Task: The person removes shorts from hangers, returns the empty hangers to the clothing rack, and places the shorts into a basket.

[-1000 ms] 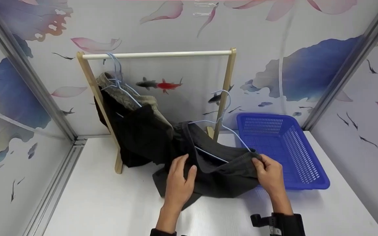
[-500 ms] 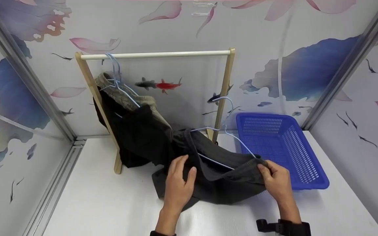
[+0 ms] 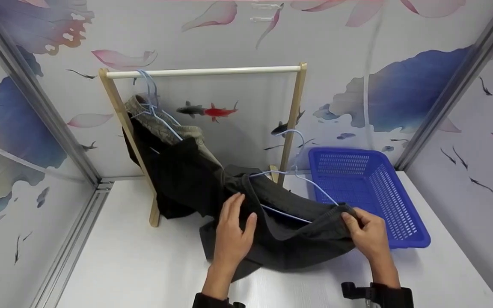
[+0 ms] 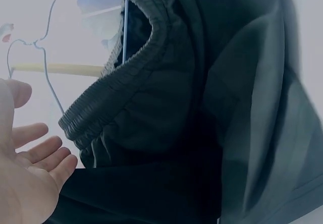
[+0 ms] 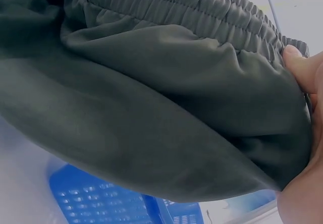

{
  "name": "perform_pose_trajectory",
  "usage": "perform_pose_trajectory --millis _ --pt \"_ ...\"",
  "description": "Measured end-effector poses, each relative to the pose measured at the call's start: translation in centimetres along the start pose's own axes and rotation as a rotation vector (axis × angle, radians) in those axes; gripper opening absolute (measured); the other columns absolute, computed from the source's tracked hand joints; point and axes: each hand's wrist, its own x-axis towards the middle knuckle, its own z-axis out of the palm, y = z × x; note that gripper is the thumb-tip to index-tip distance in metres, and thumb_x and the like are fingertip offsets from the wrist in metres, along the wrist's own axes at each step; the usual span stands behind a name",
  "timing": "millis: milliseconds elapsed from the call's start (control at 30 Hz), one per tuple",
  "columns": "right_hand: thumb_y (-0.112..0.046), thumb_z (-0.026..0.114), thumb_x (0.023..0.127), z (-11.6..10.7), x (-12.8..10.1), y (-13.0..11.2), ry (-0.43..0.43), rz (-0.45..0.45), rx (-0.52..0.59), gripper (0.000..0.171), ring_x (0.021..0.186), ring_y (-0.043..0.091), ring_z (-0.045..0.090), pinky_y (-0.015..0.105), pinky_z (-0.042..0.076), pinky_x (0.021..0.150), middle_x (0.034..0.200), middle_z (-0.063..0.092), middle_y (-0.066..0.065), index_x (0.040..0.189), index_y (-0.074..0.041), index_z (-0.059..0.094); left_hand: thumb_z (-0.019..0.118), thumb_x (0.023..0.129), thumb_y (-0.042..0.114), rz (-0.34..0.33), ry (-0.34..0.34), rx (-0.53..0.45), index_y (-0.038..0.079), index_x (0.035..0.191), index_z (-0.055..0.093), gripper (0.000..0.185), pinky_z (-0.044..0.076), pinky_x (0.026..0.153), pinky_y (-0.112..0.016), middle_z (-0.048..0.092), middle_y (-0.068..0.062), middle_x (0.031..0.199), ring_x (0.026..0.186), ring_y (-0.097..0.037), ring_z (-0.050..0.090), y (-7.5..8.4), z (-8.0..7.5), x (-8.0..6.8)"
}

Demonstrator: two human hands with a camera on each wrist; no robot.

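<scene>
Dark grey elastic-waist pants [image 3: 302, 248] sag over the white tabletop, with a light-blue wire hanger [image 3: 319, 188] inside the waistband and its hook standing free above. At the waistband's right corner, beside the hanger's end, my right hand [image 3: 370, 233] pinches the fabric between thumb and fingers; the right wrist view shows the thumb [image 5: 295, 57] on the gathered edge. My left hand [image 3: 233, 237] is by the left part of the pants, fingers extended and thumb apart. In the left wrist view its fingers [image 4: 43, 148] are near the elastic waistband [image 4: 101, 100], gripping nothing.
A wooden rack with a white rod [image 3: 212, 71] stands behind. At its left end hang beige pants [image 3: 165, 126] and a black garment [image 3: 182, 175] on blue hangers, the black one against the grey pants. A blue perforated basket [image 3: 417, 231] sits at the right.
My right hand has moved right and toward the front, pulling the waistband corner along. The hanger has lowered with it. My left hand has stayed nearly in place.
</scene>
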Motion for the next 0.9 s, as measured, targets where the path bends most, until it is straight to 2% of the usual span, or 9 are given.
perform_pose_trajectory --millis 233,367,500,600,733,900 --pt "0.006 0.075 0.088 -1.2 0.5 0.1 0.02 0.001 0.021 0.02 0.055 0.001 0.045 0.016 0.035 0.052 0.063 0.053 -0.012 0.072 -0.005 0.069 0.063 0.103 0.02 -0.012 -0.05 0.03 0.001 0.15 0.048 0.053 0.043 0.112 -0.055 0.044 -0.017 0.156 0.144 -0.035 0.044 0.0 0.3 1.0" --pt "0.007 0.075 0.087 -2.0 1.0 0.1 0.032 -0.004 0.013 0.016 0.057 0.001 0.047 0.015 0.036 0.054 0.065 0.057 -0.013 0.075 -0.003 0.071 0.064 0.103 0.017 -0.007 -0.054 0.037 0.001 0.151 0.047 0.054 0.042 0.113 -0.054 0.042 -0.017 0.158 0.145 -0.035 0.042 0.1 0.5 1.3" --pt "0.011 0.074 0.086 -2.7 1.2 0.2 0.023 -0.04 0.035 0.019 0.055 0.001 0.047 0.015 0.035 0.053 0.064 0.056 -0.013 0.074 -0.002 0.069 0.064 0.103 0.018 0.004 -0.055 0.043 0.001 0.152 0.046 0.055 0.04 0.115 -0.054 0.04 -0.017 0.16 0.147 -0.035 0.04 0.3 0.5 1.5" --pt "0.013 0.074 0.085 -3.1 1.2 0.3 0.012 -0.048 0.048 0.014 0.058 0.0 0.051 0.014 0.038 0.055 0.068 0.061 -0.015 0.077 0.0 0.073 0.064 0.103 0.019 0.02 -0.057 0.056 0.0 0.152 0.046 0.056 0.037 0.117 -0.055 0.039 -0.019 0.16 0.148 -0.037 0.038 0.3 0.5 1.7" --pt "0.014 0.075 0.083 -3.3 1.1 0.7 0.001 -0.056 0.05 0.013 0.059 -0.001 0.053 0.013 0.04 0.056 0.071 0.064 -0.016 0.08 0.002 0.075 0.063 0.103 0.02 0.037 -0.073 0.087 -0.002 0.151 0.046 0.056 0.032 0.12 -0.056 0.041 -0.021 0.159 0.149 -0.04 0.036 0.2 0.7 2.0" --pt "0.017 0.074 0.082 -3.4 1.1 1.2 -0.013 -0.1 0.056 0.02 0.054 -0.002 0.048 0.015 0.037 0.051 0.066 0.059 -0.013 0.075 -0.002 0.072 0.062 0.104 0.02 0.033 -0.106 0.134 -0.003 0.151 0.047 0.054 0.027 0.121 -0.06 0.049 -0.024 0.152 0.147 -0.041 0.04 -0.1 0.8 2.1"
